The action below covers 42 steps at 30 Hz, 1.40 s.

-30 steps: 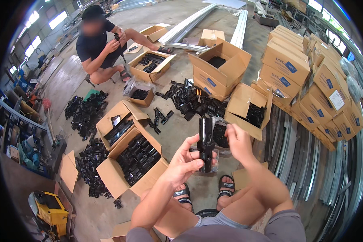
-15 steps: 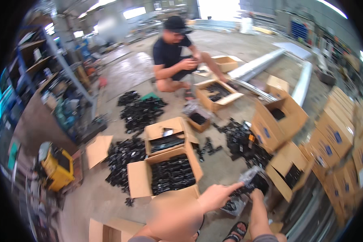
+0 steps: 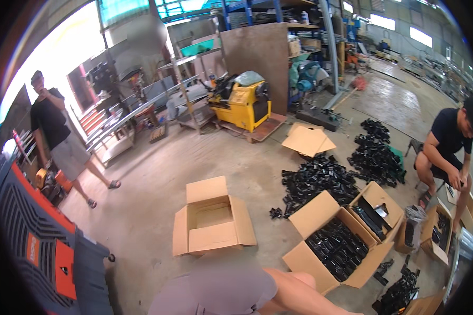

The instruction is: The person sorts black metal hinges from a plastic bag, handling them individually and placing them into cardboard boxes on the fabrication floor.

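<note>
Neither of my hands shows; a sleeve (image 3: 215, 289) and a bare arm (image 3: 294, 296) reach out of the lower edge toward the right. Whatever they hold is hidden. Close to that arm stands an open cardboard box (image 3: 312, 212) filled with rows of black parts (image 3: 337, 249). A smaller carton (image 3: 386, 202) beside it holds longer black pieces. Straight ahead, an open cardboard box (image 3: 213, 239) sits on the floor with its flaps spread and nothing visible inside. Heaps of loose black parts (image 3: 315, 181) lie behind the filled box.
A co-worker (image 3: 446, 142) sits at the right, hands together over a box (image 3: 433, 236). Another person (image 3: 55, 121) stands at the left behind a black and red tool cabinet (image 3: 42, 252). A yellow machine (image 3: 242, 107) and flat cardboard sheets (image 3: 309, 139) are farther back.
The view has swung left, so the boxes now appear farther right. My hands, earlier at a plastic bag of black parts, have left the picture. The standing person and cabinet have come into view.
</note>
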Motion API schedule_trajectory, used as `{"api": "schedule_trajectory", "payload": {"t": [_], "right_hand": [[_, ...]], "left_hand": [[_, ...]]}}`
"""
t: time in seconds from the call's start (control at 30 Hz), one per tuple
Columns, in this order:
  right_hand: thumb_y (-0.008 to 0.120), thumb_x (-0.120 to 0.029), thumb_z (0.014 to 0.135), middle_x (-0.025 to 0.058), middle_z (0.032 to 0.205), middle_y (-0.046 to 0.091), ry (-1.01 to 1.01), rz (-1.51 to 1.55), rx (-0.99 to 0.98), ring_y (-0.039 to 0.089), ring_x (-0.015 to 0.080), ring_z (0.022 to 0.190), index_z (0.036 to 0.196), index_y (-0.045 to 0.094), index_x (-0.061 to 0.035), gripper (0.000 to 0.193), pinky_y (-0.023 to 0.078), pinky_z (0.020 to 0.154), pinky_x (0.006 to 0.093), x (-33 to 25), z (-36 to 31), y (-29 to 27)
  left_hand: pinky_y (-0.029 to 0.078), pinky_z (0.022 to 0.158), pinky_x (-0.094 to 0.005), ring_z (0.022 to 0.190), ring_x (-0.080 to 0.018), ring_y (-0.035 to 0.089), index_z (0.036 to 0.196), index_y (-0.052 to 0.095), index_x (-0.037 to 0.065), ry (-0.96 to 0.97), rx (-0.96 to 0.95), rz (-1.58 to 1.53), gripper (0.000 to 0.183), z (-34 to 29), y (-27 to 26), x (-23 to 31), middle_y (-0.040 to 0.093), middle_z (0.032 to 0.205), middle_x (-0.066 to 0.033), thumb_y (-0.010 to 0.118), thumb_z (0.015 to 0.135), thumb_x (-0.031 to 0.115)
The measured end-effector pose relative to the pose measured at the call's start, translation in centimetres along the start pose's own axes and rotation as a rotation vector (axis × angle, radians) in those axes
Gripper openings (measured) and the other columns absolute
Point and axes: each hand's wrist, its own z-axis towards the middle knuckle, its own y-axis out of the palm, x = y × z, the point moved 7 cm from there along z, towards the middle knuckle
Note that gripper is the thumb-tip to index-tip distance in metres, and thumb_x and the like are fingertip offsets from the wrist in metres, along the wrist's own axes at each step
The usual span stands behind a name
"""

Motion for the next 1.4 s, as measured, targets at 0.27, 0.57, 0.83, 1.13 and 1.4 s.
{"api": "schedule_trajectory", "payload": {"t": [0.27,0.57,0.83,1.13,1.4], "right_hand": [[0.073,-0.023,0.086,0.0174,0.113,0.070,-0.226,0.130,0.010,0.068,0.0300,0.101,0.111,0.070,-0.0010,0.034,0.055,0.089,0.0410,-12.0,2.2,-0.3],[0.070,-0.017,0.088,0.0155,0.111,0.070,-0.397,0.361,-0.012,0.068,0.0271,0.098,0.111,0.069,0.0001,0.028,0.054,0.087,0.0380,-18.1,1.4,-1.9],[0.068,-0.010,0.090,0.0136,0.108,0.071,-0.388,0.562,0.096,0.068,0.0240,0.095,0.110,0.069,0.0011,0.023,0.054,0.086,0.0350,-17.2,-0.6,-8.8],[0.068,0.001,0.090,0.0080,0.102,0.071,-0.117,0.315,0.182,0.066,0.0168,0.094,0.108,0.070,-0.0009,0.018,0.052,0.084,0.0297,-17.2,-8.3,-13.2],[0.076,-0.006,0.079,0.0027,0.086,0.071,-0.600,0.141,0.168,0.065,0.0208,0.084,0.090,0.071,-0.0069,0.012,0.046,0.080,0.0349,-19.7,-10.1,-13.0]], "left_hand": [[0.050,0.060,-0.0547,0.070,-0.0448,0.064,0.110,0.057,0.009,-0.140,0.038,0.021,0.028,-2.6,-3.3,-4.5,0.066,0.076,-0.0221,0.063,0.084,0.016],[0.050,0.058,-0.0534,0.069,-0.0448,0.063,0.112,0.055,0.007,-0.218,0.156,-0.012,0.030,-6.0,-7.0,-4.9,0.066,0.076,-0.0219,0.062,0.084,0.014],[0.049,0.056,-0.0522,0.068,-0.0449,0.062,0.113,0.052,0.006,-0.178,0.147,-0.107,0.031,-5.7,-7.1,-4.7,0.065,0.077,-0.0217,0.062,0.084,0.013],[0.052,0.061,-0.0518,0.072,-0.0438,0.067,0.143,0.036,0.011,-0.311,-0.080,-0.047,0.075,-6.3,-5.4,-5.2,0.066,0.077,-0.0232,0.071,0.077,0.012],[0.054,0.071,-0.0481,0.075,-0.0405,0.067,0.155,0.024,0.013,-0.275,-0.180,-0.087,0.098,-5.4,-6.2,-2.4,0.073,0.097,-0.0192,0.074,0.072,0.003]]}}
